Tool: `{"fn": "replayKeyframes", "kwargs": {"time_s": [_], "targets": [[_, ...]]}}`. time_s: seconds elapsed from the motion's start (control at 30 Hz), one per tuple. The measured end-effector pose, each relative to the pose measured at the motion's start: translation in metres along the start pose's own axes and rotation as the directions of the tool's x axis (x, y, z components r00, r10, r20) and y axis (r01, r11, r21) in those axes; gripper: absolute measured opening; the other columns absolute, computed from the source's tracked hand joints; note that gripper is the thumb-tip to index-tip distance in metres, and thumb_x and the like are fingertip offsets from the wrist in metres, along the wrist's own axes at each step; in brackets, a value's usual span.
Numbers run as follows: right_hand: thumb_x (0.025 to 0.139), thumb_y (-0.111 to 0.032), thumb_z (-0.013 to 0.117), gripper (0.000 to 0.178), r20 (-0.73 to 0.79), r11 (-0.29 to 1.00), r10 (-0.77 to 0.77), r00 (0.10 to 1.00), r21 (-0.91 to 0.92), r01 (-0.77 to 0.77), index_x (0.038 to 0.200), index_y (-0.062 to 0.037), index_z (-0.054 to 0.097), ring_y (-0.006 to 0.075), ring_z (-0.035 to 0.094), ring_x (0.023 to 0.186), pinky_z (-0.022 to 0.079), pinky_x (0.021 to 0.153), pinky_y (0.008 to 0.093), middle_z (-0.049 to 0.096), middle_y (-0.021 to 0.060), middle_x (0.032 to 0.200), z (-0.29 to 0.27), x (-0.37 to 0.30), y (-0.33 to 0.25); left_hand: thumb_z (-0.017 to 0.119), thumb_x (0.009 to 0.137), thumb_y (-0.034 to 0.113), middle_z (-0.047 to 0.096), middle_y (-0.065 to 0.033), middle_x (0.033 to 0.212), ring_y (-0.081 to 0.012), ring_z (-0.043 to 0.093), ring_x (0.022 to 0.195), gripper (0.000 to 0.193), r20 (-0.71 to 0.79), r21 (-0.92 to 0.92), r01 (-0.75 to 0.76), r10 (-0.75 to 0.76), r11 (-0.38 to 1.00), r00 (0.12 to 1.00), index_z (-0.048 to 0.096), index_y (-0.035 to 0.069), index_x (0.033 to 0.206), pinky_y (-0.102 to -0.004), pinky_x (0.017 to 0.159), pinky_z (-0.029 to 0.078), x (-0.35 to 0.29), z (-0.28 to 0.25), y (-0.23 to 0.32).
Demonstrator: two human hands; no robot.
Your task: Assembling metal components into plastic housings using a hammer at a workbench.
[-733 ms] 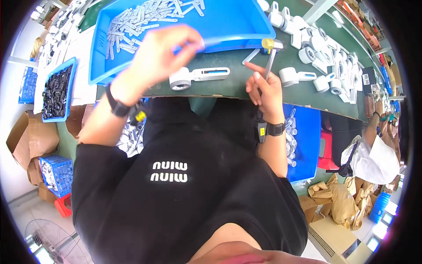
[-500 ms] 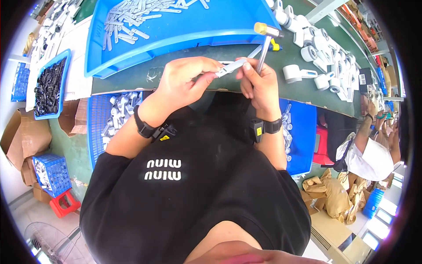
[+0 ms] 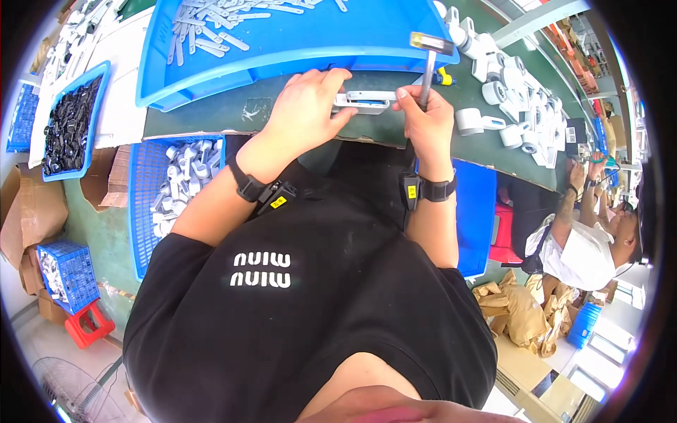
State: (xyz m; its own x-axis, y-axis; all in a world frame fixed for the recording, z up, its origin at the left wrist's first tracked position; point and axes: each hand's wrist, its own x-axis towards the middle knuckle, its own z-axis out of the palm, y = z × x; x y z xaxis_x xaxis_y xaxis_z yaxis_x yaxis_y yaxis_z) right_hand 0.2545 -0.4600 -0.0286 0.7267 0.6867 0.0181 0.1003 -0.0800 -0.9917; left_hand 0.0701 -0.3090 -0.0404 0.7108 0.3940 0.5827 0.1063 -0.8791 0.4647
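Observation:
Over the bench's front edge, my left hand point(image 3: 307, 109) grips the left end of a white plastic part point(image 3: 367, 108) with an open channel, its thumb and fingers curved round it. A flat light-grey strip point(image 3: 371, 95) lies along the far side of that part, roughly level. My right hand point(image 3: 429, 123) pinches the strip's right end between thumb and finger. The same hand also holds a hammer point(image 3: 427, 74) with a metal shaft, its yellow-tipped head point(image 3: 431, 44) pointing away from me. Whether the strip sits inside the part or just against it, I cannot tell.
Beyond my hands stands a blue tray point(image 3: 296, 77) holding many grey strips. White round-ended parts point(image 3: 522, 99) are heaped on the right. Black pieces fill a small blue tray point(image 3: 92, 151) at left. A blue crate point(image 3: 141, 211) sits below the bench; a co-worker point(image 3: 575, 247) is at right.
The strip, tilted between my hands before, is now level against the white part. My left fingers have spread wider, and the hammer has come more upright in my right hand.

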Motion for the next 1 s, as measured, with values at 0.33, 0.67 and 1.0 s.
{"fn": "replayKeyframes", "kwargs": {"time_s": [0.33,0.67,1.0], "targets": [[0.096,-0.014,0.079,0.014,0.082,0.972,-0.039,0.996,-0.229,0.057,0.096,-0.0007,0.075,0.0041,0.058,0.066,0.047,0.061,0.0256,0.072,0.0006,0.074,0.009,0.0,0.007,0.087,0.084,0.025,0.07,-0.0111,0.083,-0.0327,0.069,0.086,0.026,0.038,-0.088,0.06,-0.057,0.994,0.998,0.071,0.006,0.095,-0.0463,0.08,0.053,-0.008,0.007,-0.011],[0.094,-0.02,0.082,0.02,0.073,0.892,-0.134,0.988,-0.427,0.152,0.101,-0.0021,0.079,0.0049,0.049,0.061,0.041,0.057,0.0276,0.057,-0.0036,0.065,0.008,0.002,0.018,0.085,0.087,0.023,0.074,-0.0093,0.086,-0.032,0.069,0.082,0.022,0.078,-0.036,0.043,-0.04,0.998,0.996,0.073,0.005,0.086,-0.0437,0.08,0.056,-0.004,0.005,-0.01],[0.097,-0.021,0.078,0.022,0.112,0.887,-0.167,0.98,-0.417,0.199,0.101,-0.0003,0.079,0.0069,0.048,0.061,0.039,0.056,0.0303,0.056,-0.0005,0.062,0.009,-0.001,0.02,0.078,0.088,0.02,0.074,-0.0081,0.091,-0.0328,0.071,0.087,0.018,0.081,0.205,-0.027,0.01,0.978,0.997,0.071,0.004,0.086,-0.0459,0.08,0.057,0.007,0.01,0.016]]}}
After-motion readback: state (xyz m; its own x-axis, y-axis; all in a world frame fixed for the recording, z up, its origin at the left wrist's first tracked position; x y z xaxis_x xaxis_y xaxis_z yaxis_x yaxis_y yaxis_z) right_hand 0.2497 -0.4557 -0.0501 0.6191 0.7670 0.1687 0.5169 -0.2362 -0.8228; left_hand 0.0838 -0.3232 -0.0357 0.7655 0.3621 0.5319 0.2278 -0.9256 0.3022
